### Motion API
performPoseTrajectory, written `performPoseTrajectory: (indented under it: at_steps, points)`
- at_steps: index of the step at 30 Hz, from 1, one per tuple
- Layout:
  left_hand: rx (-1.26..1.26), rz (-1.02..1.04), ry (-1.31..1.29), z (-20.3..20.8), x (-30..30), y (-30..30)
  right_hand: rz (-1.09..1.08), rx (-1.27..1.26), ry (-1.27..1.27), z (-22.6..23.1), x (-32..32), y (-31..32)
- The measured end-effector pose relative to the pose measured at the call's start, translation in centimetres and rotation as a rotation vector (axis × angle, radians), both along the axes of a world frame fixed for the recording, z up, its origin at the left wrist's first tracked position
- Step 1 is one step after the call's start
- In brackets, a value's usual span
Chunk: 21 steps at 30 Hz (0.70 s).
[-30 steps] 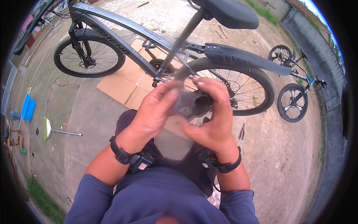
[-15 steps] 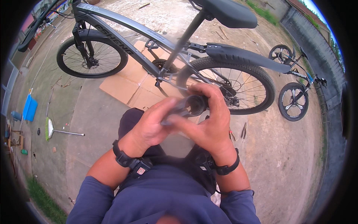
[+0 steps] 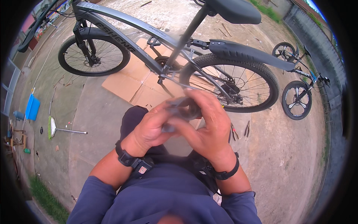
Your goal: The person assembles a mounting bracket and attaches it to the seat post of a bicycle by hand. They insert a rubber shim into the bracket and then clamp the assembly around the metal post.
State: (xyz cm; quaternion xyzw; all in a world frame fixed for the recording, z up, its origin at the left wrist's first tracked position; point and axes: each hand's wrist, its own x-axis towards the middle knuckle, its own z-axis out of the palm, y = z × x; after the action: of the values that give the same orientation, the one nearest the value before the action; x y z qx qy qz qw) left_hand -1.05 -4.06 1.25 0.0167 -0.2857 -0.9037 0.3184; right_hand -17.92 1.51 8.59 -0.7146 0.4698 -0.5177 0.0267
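Both my hands are raised in front of my body around a dark, ring-shaped roll (image 3: 191,108) that looks like tape, blurred by motion. My right hand (image 3: 212,121) curls round the roll's right side, its thumb reaching across toward the left. My left hand (image 3: 153,125) grips the left side, where a smeared greyish part of the roll shows between the fingers. Just beyond them stands a grey and black bicycle (image 3: 149,31). Its rear wheel (image 3: 238,84) is the part nearest the hands.
Flattened cardboard (image 3: 128,84) lies under the bicycle. Red-handled pliers (image 3: 234,131) and dark pliers (image 3: 247,128) lie on the concrete at right. A smaller bicycle (image 3: 298,98) stands near the wall. At left are a broom (image 3: 53,127) and a blue dustpan (image 3: 33,107).
My hands stay on the roll, and its opening has turned more out of sight. The bicycle and ground have shifted slightly in the view.
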Motion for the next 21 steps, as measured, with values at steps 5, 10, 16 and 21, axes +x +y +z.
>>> performPoseTrajectory:
  at_steps: [5, 10, 16, 21]
  points:
    - [-0.003, 0.085, -0.155, 1.4, 0.2, 0.8, -0.004, 0.014, -0.029, -0.3, -0.4, 0.3]
    - [0.020, 0.095, -0.147, 1.5, 0.4, 1.2, -0.030, -0.010, -0.005, -0.7, -0.5, 0.6]
    - [0.045, 0.050, -0.140, 0.6, 1.1, 1.1, -0.023, -0.041, 0.034, -0.8, -0.1, 0.4]
    - [0.067, 0.008, -0.105, -0.5, 1.3, 1.4, -0.008, -0.083, 0.009, -1.4, 0.0, 0.1]
